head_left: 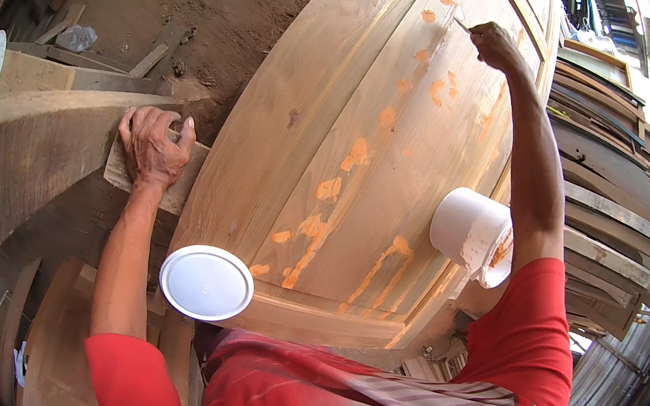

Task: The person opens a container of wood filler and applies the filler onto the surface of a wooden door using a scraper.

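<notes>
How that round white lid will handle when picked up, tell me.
The white lid is probably light, looking like a thin disc; likely fairly stiff, since its rim looks evenly round; perhaps slippery, given its smooth face.

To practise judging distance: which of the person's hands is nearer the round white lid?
Left. The left hand rests on a block beyond the lid; the right hand is farther to the right, over the wooden panel.

Paneled wooden door [295, 121] tan-brown, grained, blotched with bright orange filler [329, 190]. Plastic tub [464, 222] and lid [206, 282] white. Shirt [284, 395] red, front partly grey-striped.
</notes>
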`<action>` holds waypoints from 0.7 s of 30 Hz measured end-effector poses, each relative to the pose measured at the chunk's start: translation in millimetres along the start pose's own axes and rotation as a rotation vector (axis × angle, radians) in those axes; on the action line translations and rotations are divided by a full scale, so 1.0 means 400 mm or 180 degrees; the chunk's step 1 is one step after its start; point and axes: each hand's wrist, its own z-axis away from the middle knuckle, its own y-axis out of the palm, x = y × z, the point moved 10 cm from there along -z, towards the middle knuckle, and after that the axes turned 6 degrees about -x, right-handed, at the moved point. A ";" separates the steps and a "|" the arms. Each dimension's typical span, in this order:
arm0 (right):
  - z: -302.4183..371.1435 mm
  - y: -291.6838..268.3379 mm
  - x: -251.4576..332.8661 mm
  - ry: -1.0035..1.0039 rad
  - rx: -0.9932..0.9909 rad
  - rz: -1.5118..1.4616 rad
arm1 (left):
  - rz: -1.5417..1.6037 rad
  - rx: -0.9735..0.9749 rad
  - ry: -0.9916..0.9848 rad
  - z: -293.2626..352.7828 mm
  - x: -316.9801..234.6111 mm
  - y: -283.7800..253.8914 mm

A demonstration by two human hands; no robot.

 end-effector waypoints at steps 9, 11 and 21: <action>-0.245 0.057 -0.062 -0.0998 0.0114 0.0717 | 0.0022 0.0165 0.0034 -0.027 -0.038 0.027; -0.155 0.129 0.080 -0.1313 0.0446 0.1123 | -0.0222 0.0256 -0.0018 -0.005 0.002 0.010; -0.270 -0.007 -0.103 -0.0055 0.0120 0.0507 | -0.0062 0.0239 0.0065 -0.012 -0.023 0.028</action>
